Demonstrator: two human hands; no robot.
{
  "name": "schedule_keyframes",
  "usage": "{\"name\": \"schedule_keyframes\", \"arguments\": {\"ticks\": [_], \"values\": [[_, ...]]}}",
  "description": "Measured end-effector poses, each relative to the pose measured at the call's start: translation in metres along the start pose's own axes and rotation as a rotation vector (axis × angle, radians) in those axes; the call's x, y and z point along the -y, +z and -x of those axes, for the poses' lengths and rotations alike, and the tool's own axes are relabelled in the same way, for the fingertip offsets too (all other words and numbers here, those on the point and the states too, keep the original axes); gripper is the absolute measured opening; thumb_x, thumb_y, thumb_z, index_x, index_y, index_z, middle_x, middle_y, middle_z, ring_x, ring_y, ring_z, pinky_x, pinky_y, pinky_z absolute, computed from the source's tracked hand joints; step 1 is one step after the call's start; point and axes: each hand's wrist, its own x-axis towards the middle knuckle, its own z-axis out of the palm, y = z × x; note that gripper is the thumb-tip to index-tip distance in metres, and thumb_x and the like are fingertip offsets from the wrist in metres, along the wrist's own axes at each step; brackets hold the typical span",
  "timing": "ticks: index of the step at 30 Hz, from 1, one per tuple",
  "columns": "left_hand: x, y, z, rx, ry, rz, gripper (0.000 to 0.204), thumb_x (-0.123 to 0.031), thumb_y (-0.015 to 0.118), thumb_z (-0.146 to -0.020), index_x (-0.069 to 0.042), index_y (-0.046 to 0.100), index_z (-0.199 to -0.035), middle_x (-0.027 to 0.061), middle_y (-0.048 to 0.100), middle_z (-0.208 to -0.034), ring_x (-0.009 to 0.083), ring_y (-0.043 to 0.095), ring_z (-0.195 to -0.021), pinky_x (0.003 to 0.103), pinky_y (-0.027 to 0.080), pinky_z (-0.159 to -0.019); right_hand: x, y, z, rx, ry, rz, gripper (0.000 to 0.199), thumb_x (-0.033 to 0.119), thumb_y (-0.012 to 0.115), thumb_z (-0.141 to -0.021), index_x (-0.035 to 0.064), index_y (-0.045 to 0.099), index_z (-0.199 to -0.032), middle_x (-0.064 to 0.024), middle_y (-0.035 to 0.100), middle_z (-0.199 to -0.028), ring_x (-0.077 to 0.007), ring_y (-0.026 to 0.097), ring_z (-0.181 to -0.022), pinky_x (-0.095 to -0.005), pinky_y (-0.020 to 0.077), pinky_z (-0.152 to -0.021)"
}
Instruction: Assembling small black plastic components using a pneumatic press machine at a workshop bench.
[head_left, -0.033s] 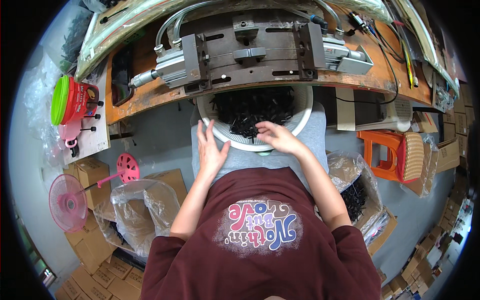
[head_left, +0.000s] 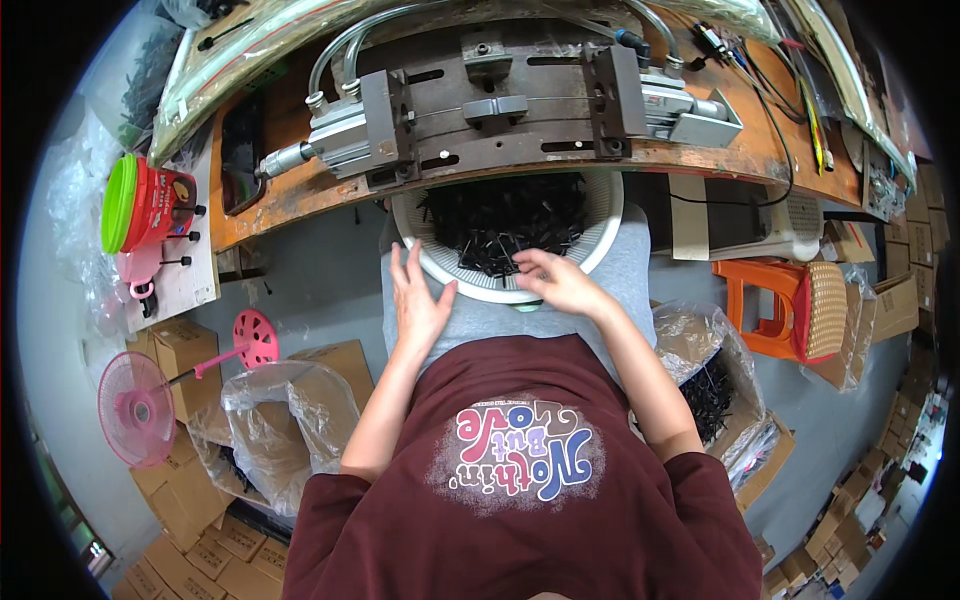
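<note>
A white plastic basket [head_left: 470, 290] full of small black parts [head_left: 505, 225] rests on my lap, its far side under the bench edge. My left hand [head_left: 418, 305] is open at the basket's near left rim, fingers spread and holding nothing. My right hand [head_left: 560, 283] reaches over the near right rim. Its fingers are slightly bent and apart, with the tips close to the black parts, and I see nothing gripped in them. Above the basket, a dark metal fixture [head_left: 440, 133] with a cylinder on each side is mounted on the wooden bench [head_left: 275, 205].
Left of me stand a pink fan [head_left: 137, 408] and a plastic-lined carton [head_left: 285, 420]. To the right are an orange stool [head_left: 765, 310] and a lined box of black parts [head_left: 710, 390]. A red bucket with a green rim [head_left: 150, 205] sits at the far left.
</note>
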Motion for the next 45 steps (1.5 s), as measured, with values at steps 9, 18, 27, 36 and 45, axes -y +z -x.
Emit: {"name": "schedule_keyframes", "arguments": {"ticks": [9,18,27,36,45], "values": [[0.048,0.013,-0.035,0.004,-0.191,0.188,0.087,-0.017,0.073,-0.086,0.005,0.021,-0.151,0.0198,0.065,-0.110,0.0243,0.067,-0.088,0.036,0.053,-0.084,0.006,0.037,0.054,-0.295,-0.323,0.577,0.024,0.018,0.067,-0.083,0.0045,0.065,-0.103,-0.0127,0.063,-0.116,-0.0282,0.059,-0.112,-0.0433,0.0449,-0.093],[0.137,0.047,-0.083,0.117,-0.284,0.231,0.054,-0.011,0.073,-0.086,0.006,0.050,-0.132,0.0181,0.064,-0.116,0.0250,0.064,-0.099,0.035,0.050,-0.088,-0.012,0.037,0.056,-0.324,-0.371,0.583,0.017,0.020,0.068,-0.080,0.0077,0.066,-0.092,-0.0077,0.066,-0.093,-0.0292,0.063,-0.094,-0.0423,0.0489,-0.083],[0.109,0.033,-0.094,0.071,-0.345,0.311,0.049,-0.005,0.070,-0.089,0.005,0.046,-0.131,0.0156,0.060,-0.102,0.0172,0.063,-0.065,0.027,0.050,-0.046,0.002,0.025,0.067,-0.238,-0.282,0.554,0.018,0.021,0.066,-0.083,0.0083,0.067,-0.097,-0.0082,0.067,-0.093,-0.0279,0.064,-0.097,-0.0432,0.0474,-0.084],[0.109,0.029,-0.091,0.113,-0.341,0.329,0.063,-0.006,0.069,-0.089,0.001,0.039,-0.145,0.0130,0.061,-0.100,0.0148,0.061,-0.068,0.025,0.047,-0.048,0.002,0.022,0.059,-0.202,-0.284,0.573,0.020,0.019,0.065,-0.081,0.0058,0.067,-0.095,-0.0122,0.068,-0.095,-0.0320,0.066,-0.096,-0.0462,0.0507,-0.085],[0.118,0.034,-0.095,0.130,-0.294,0.277,0.062,-0.006,0.070,-0.088,0.001,0.042,-0.143,0.0103,0.060,-0.089,0.0143,0.056,-0.066,0.027,0.048,-0.052,-0.005,0.024,0.059,-0.270,-0.329,0.545,0.020,0.018,0.064,-0.079,0.0031,0.067,-0.092,-0.0158,0.068,-0.091,-0.0351,0.066,-0.092,-0.0483,0.0518,-0.082]]}}
